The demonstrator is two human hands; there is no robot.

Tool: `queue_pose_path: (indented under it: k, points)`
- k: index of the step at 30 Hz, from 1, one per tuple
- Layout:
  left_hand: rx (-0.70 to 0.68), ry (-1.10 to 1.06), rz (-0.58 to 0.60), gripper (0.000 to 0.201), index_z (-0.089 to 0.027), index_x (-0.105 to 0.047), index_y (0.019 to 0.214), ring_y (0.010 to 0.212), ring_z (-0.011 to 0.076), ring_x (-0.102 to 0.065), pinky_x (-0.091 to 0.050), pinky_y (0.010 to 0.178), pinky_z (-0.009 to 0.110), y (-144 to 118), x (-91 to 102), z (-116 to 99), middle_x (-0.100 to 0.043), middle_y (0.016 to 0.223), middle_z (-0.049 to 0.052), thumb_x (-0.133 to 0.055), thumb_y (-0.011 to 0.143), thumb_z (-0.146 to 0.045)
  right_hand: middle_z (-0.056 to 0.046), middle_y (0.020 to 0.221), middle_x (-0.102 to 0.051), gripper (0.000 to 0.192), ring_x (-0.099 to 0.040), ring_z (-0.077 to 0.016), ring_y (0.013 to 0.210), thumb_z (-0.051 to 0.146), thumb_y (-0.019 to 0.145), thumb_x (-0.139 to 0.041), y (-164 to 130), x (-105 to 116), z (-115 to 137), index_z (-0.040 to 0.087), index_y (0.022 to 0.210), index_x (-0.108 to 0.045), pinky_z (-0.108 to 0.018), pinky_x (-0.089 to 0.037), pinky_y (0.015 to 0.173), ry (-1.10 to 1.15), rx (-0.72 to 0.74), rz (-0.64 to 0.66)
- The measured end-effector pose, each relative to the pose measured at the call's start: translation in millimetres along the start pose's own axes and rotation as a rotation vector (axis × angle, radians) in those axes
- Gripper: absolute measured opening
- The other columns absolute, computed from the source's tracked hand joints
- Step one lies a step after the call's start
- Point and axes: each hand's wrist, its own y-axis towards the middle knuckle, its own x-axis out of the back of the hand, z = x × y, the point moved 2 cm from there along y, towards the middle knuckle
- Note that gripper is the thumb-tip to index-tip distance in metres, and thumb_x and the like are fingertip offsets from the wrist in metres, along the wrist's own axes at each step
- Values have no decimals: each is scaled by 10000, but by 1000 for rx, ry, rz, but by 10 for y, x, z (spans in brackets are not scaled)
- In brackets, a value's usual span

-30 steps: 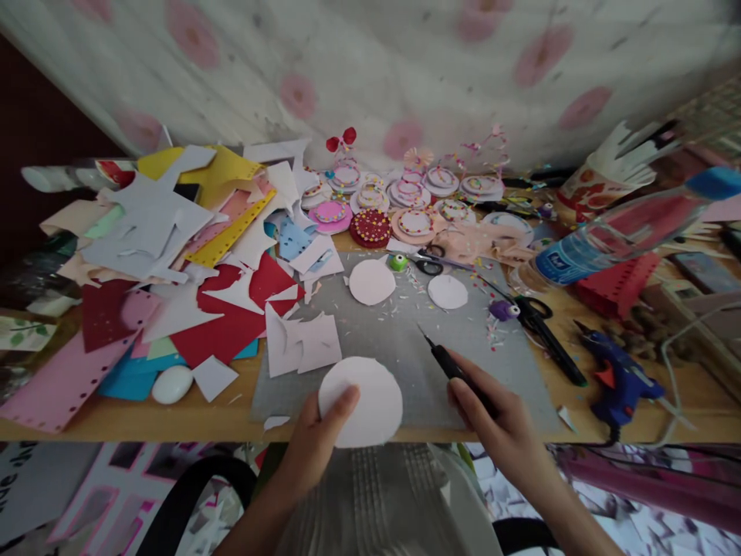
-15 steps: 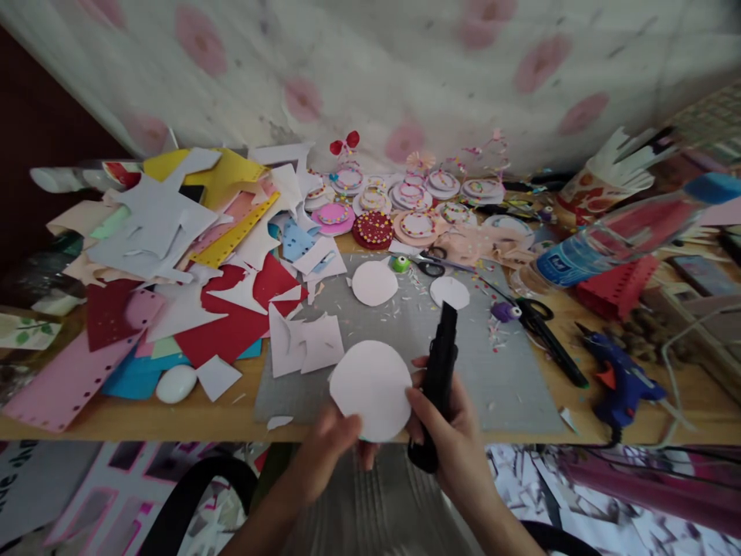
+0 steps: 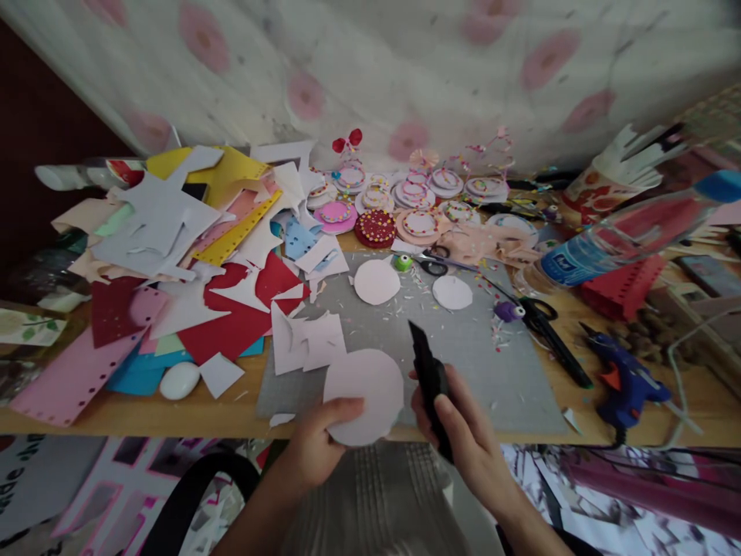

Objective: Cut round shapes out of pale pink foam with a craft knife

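Note:
A large white foam or card disc (image 3: 370,390) lies in my left hand (image 3: 324,436), thumb on its face and fingers underneath. My right hand (image 3: 466,428) grips a black utility knife (image 3: 429,382), blade end pointing up and to the left, apart from the disc. Both hands are over the front edge of the grey cutting mat (image 3: 492,363). Farther back on the mat are two smaller white discs, one left of centre (image 3: 377,282) and one to the right (image 3: 452,293). Notched white offcuts (image 3: 306,340) lie just beyond the large disc.
Coloured sheet scraps (image 3: 156,224) pile up at the left. Decorated little round cakes (image 3: 376,228) stand along the back. Scissors (image 3: 434,262), a purple ball with an eye (image 3: 509,310), a black pen-like tool (image 3: 559,351), a blue glue gun (image 3: 628,378) and a plastic bottle (image 3: 614,239) sit rightward.
My right hand has let go of the disc's edge and moved right with the knife, which now tilts left. My left thumb lies further over the disc.

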Motion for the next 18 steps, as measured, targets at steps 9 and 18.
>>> queue_pose_path:
  k: [9, 18]
  points:
    - [55, -365, 165, 207, -117, -667, 678, 388, 97, -433, -349, 405, 236, -21, 41, -124, -576, 490, 22, -659, 585, -302, -83, 948, -730, 359, -703, -175, 792, 287, 943, -522, -38, 351, 217, 197, 1291, -525, -242, -534, 683, -701, 498, 200]
    - [152, -507, 464, 290, -92, -682, 814, 412, 86, -477, -379, 421, 184, 7, 214, 129, -542, 490, -7, -718, 640, -321, -69, 868, -734, 341, -702, -170, 700, 352, 932, -554, 35, 385, 158, 197, 1234, -589, -238, -529, 619, -724, 582, 73]
